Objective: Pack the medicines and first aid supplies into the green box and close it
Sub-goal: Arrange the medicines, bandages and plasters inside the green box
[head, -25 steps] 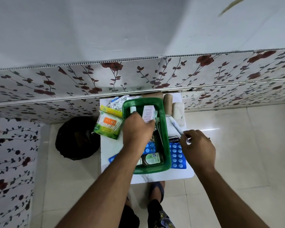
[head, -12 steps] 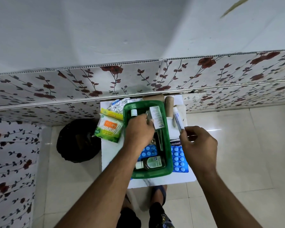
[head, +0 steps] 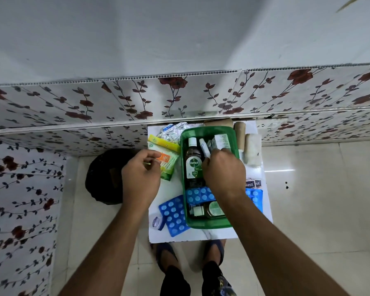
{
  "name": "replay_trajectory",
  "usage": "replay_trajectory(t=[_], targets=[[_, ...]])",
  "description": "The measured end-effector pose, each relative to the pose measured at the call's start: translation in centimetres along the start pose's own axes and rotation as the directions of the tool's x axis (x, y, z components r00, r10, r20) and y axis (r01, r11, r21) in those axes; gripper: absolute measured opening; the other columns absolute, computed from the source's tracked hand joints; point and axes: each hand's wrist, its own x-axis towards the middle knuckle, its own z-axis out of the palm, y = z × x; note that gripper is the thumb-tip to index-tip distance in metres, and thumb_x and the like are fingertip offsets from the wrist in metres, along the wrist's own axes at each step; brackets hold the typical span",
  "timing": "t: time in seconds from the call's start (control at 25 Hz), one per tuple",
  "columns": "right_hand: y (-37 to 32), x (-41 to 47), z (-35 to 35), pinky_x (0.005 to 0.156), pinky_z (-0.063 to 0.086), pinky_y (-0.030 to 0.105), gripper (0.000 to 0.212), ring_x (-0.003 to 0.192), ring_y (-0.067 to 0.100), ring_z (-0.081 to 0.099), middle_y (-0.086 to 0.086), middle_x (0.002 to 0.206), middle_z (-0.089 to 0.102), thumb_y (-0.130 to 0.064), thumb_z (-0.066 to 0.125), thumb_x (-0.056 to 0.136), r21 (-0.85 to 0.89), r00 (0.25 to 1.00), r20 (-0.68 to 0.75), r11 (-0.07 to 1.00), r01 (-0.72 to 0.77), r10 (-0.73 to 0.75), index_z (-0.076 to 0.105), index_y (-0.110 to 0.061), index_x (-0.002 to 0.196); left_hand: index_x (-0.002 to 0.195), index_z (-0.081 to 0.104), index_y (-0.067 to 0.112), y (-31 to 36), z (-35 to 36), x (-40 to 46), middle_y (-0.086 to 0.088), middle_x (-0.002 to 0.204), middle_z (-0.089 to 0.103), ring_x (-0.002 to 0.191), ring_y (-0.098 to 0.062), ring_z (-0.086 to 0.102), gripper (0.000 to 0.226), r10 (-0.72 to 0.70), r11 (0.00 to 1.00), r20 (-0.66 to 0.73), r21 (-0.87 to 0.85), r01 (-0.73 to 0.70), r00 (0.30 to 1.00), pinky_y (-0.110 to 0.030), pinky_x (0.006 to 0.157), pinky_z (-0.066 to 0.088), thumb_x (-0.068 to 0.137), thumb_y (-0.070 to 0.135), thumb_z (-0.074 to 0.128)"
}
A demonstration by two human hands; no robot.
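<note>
Right hand point(head: 223, 171) grips the white tube point(head: 204, 148) lengthwise inside my green box point(head: 209, 224); left hand point(head: 141, 178), loosely curled, nears the cotton-bud pack point(head: 168, 161).

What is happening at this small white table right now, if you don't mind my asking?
A person is packing first aid supplies into an open green plastic box. The right hand is inside it, placing a white tube beside the brown Dettol bottle. The left hand reaches the green cotton-swab packet on the table. Blue blister packs and bandage rolls remain outside.

Glossy green plastic box point(head: 209, 224), foil blisters point(head: 174, 212)
</note>
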Motion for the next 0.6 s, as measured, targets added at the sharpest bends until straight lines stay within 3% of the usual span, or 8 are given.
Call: replay_trajectory(t=[0.2,0.32,0.44,0.52,0.6], targets=[[0.1,-0.9,0.0,0.059,0.048,0.035,0.027,0.075,0.035,0.067,0.011,0.089,0.068,-0.032,0.054,0.093,0.063,0.996,-0.073,0.997,0.054,-0.05,0.064,-0.009,0.101,0.09,0.069,0.017,-2.5,-1.3,-0.2,-0.001,0.085,0.07,0.076,-0.02,0.068,0.017,-0.008,1.0,-0.025,-0.004,0.008,1.0,-0.021,0.064,0.05,0.088,0.004,0.059],[1.5,-2.7,-2.0,0.056,0.052,0.033,0.021,0.065,0.029,0.065,0.004,0.078,0.071,-0.031,0.057,0.092,0.246,0.982,-0.189,0.969,0.019,0.028,0.069,-0.015,0.088,0.101,0.067,0.017,-3.9,-2.6,0.7,0.002,0.093,0.067,0.085,-0.016,0.065,0.015,-0.008,0.996,-0.095,0.082,0.016,0.995,-0.022,0.074,0.051,0.086,0.015,0.067],[3.3,-4.0,-3.7,0.059,0.051,0.033,0.016,0.063,0.024,0.065,-0.003,0.074,0.072,-0.026,0.058,0.091,0.42,0.957,-0.239,0.906,-0.05,0.163,0.07,-0.019,0.083,0.119,0.06,0.017,-5.0,-2.1,3.1,-0.003,0.114,0.061,0.101,-0.02,0.061,0.047,-0.186,0.969,0.07,0.177,0.171,0.98,-0.032,0.081,0.047,0.08,0.037,0.076],[4.5,-3.9,-4.0,0.058,0.048,0.031,0.016,0.06,0.017,0.063,-0.007,0.072,0.07,-0.024,0.056,0.091,0.531,0.942,-0.219,0.841,-0.103,0.254,0.071,-0.021,0.084,0.121,0.057,0.013,-5.0,-1.2,4.1,-0.004,0.112,0.061,0.101,-0.023,0.062,0.058,-0.271,0.954,0.144,0.173,0.245,0.952,-0.032,0.081,0.047,0.076,0.042,0.079],[5.8,-3.2,-3.8,0.059,0.046,0.03,0.017,0.059,0.012,0.061,-0.008,0.073,0.07,-0.021,0.055,0.091,0.602,0.918,-0.193,0.781,-0.167,0.346,0.072,-0.022,0.086,0.114,0.06,0.011,-5.2,-0.5,4.6,-0.003,0.105,0.064,0.097,-0.024,0.064,0.055,-0.309,0.946,0.136,0.142,0.29,0.941,-0.034,0.082,0.049,0.073,0.039,0.082]])
